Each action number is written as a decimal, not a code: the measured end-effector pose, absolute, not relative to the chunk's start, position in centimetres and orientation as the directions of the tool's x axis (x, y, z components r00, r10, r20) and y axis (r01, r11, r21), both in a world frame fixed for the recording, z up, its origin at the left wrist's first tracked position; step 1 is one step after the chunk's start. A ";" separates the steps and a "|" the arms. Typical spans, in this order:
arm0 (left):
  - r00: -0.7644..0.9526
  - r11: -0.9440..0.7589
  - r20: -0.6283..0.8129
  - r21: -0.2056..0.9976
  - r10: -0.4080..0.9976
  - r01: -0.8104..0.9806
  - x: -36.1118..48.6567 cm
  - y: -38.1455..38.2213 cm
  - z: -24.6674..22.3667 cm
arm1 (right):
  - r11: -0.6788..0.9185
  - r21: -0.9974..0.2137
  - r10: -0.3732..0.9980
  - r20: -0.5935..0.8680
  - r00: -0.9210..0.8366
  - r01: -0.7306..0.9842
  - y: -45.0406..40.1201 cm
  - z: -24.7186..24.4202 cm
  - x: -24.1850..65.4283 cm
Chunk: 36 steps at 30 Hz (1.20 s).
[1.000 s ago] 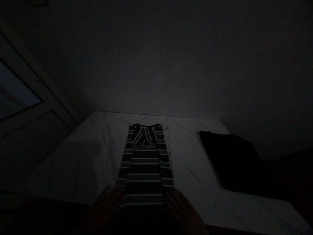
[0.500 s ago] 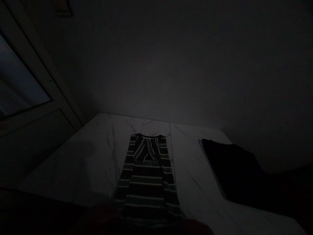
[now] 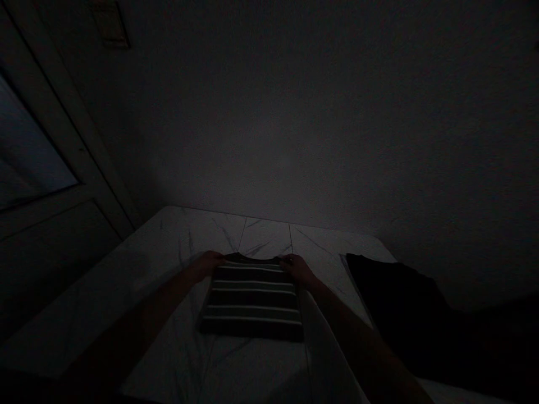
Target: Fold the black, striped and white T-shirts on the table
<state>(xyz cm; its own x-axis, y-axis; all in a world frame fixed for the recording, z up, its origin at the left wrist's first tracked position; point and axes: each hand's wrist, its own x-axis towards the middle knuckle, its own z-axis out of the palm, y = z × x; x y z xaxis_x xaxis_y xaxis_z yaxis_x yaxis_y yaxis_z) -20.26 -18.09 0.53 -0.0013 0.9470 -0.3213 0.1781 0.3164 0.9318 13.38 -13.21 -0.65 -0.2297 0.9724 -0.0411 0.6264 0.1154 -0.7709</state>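
Dark shirt with pale stripes, folded into flat rectangle, lying on white marble tabletop, neckline at far edge.

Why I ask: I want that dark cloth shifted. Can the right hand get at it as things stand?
Probably yes. The right hand rests on the far edge of the striped shirt, and the dark cloth lies close by to its right, with only a strip of marble-patterned tabletop between them.

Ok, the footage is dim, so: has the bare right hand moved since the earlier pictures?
Yes, forward: the bare right hand now sits much nearer the far edge of the white marble tabletop, at the top of the dark striped shirt.
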 end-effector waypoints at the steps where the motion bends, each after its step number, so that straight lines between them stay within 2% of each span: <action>1: 0.002 0.308 -0.313 0.936 0.950 0.172 -20.4 -17.9 -0.1 | 0.116 -0.770 0.976 -0.029 -0.217 0.627 -13.1 -1.4 13.5; 5: -0.035 0.240 -0.237 0.960 0.971 0.144 -20.8 -17.5 -1.7 | 0.124 -0.767 0.987 0.029 -0.159 0.629 -12.8 -2.9 13.9; 13: -0.210 0.167 -0.125 0.966 0.970 0.198 -20.2 -15.7 -3.8 | 0.140 -0.758 0.989 0.078 -0.124 0.637 -12.1 -3.8 13.7; 17: -0.229 0.138 -0.084 0.963 0.970 0.230 -20.2 -15.5 -3.9 | 0.152 -0.756 0.988 0.111 -0.105 0.637 -12.0 -3.9 13.7; 25: -0.265 0.106 0.000 0.917 0.964 0.385 -20.6 -15.3 -4.1 | 0.142 -0.742 0.989 0.140 -0.055 0.655 -11.7 -4.3 13.1; 30: -0.309 0.061 0.115 0.861 0.944 0.506 -21.1 -15.3 -3.8 | 0.111 -0.724 0.990 0.139 -0.014 0.681 -11.7 -4.2 13.1; 33: -0.246 -0.071 0.291 0.766 0.925 0.639 -20.0 -16.1 -3.4 | 0.099 -0.704 0.988 0.156 0.016 0.703 -12.1 -3.7 12.7; 35: -0.034 -0.248 0.423 0.593 0.906 0.766 -18.5 -17.2 -3.6 | 0.168 -0.644 0.973 0.228 -0.022 0.746 -12.7 -3.4 12.2; 36: 0.110 -0.345 0.454 0.477 0.884 0.808 -17.5 -17.8 -3.8 | 0.248 -0.586 0.956 0.277 -0.097 0.771 -13.2 -3.3 11.9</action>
<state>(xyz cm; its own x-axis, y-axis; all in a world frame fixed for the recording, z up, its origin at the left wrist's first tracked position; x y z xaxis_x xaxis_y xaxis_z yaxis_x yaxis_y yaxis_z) -17.54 -17.84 -3.83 0.1100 0.8844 0.4535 0.8085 -0.3451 0.4768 11.87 -13.20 -3.33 -0.0966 0.9560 0.2769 0.7714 0.2477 -0.5861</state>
